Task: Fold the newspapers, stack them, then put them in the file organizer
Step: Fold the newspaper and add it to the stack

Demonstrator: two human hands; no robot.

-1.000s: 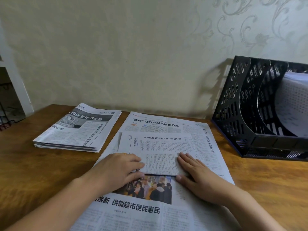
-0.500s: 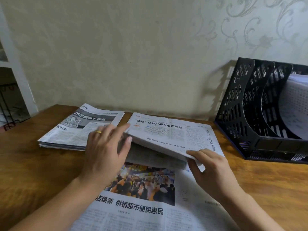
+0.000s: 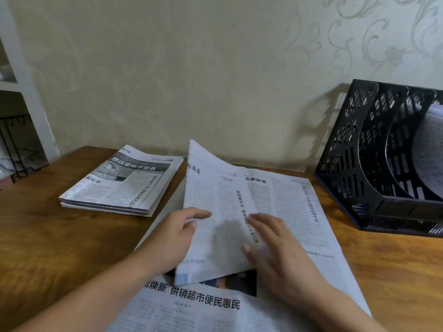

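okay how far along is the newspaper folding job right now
Done: a folded stack lies on the table's left side. In hand: the left hand grips a folded newspaper while the right hand lies on it. Left: the open newspaper underneath, and loading the file organizer.

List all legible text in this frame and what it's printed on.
"想说爱你不容易": headline on the top paper of the folded newspaper stack at the left.
"市更安全": visible headline fragment on the open newspaper spread on the wooden table.
"供销超市便民惠民": headline on that open newspaper's near half.
"与阅读": unsure, on the raised sheet gripped by the left hand under the right hand.
Vertical headlines and body text: too blurred.
Black mesh file organizer: none.
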